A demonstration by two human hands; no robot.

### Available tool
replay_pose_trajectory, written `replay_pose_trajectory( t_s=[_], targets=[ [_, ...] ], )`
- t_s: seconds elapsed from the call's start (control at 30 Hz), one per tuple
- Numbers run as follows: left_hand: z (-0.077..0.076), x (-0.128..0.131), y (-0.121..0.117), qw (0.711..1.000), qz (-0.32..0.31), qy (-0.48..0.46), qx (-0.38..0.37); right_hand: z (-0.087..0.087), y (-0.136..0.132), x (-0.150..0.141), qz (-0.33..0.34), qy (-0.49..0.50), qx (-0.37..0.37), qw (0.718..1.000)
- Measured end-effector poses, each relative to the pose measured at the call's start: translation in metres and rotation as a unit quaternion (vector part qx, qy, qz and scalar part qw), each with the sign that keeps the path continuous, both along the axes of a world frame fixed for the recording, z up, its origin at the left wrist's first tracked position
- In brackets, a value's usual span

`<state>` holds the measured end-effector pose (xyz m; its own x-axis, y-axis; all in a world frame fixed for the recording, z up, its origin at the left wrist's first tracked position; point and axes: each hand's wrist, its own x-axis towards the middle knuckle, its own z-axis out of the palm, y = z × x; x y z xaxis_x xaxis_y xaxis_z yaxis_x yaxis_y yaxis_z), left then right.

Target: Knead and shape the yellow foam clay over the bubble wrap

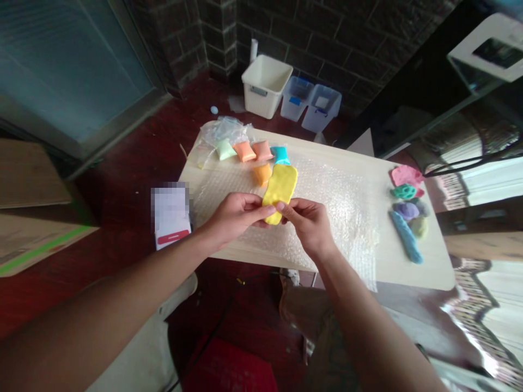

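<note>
A flat, elongated piece of yellow modelling clay [281,185] is held up over the table between both hands. My left hand [239,215] pinches its lower left edge, thumb on top and fingers beneath. On the lower right edge my right hand [309,222] grips it the same way, its thumb close to the other thumb. Just behind the clay lies an orange-yellow clay packet [261,175], partly covered by it. Farther back sit a light green packet [224,149], an orange packet [244,152], a salmon packet [262,151] and a blue packet [280,154].
Bubble wrap [335,218] covers much of the table [439,267]. Shaped clay pieces lie at the right end, among them a blue strip [406,238] and a pink piece [406,176]. Clear plastic bags [226,129] lie at the back left. Beyond stand a white basket [265,87] and clear bins [322,109].
</note>
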<state>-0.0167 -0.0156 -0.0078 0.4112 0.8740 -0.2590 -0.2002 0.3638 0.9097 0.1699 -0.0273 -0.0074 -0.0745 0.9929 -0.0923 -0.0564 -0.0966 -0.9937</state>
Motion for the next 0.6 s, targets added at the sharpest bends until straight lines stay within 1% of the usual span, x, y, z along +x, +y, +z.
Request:
replay_pose_trajectory(
  t_s=[0.13, 0.2, 0.37, 0.5, 0.6],
  targets=[
    [-0.0019, 0.0012, 0.0039, 1.000, 0.009, 0.028, 0.011, -0.0025, -0.0014, -0.0013, 0.032, 0.027, -0.026, 0.999],
    [-0.0021, 0.0039, 0.0040, 0.999, 0.015, 0.029, 0.018, -0.0036, -0.0034, -0.0004, 0.036, 0.025, -0.034, 0.998],
    [-0.0007, 0.0068, 0.0003, 0.998, 0.017, 0.039, 0.037, -0.0024, -0.0079, 0.0025, 0.003, 0.008, -0.017, 1.000],
    [-0.0011, 0.0040, -0.0023, 0.999, 0.018, 0.020, 0.033, -0.0010, -0.0093, 0.0024, -0.003, -0.015, -0.001, 1.000],
    [-0.0032, 0.0025, -0.0023, 0.999, -0.002, 0.019, 0.033, -0.0040, -0.0094, 0.0020, -0.011, -0.015, -0.005, 1.000]
  ],
)
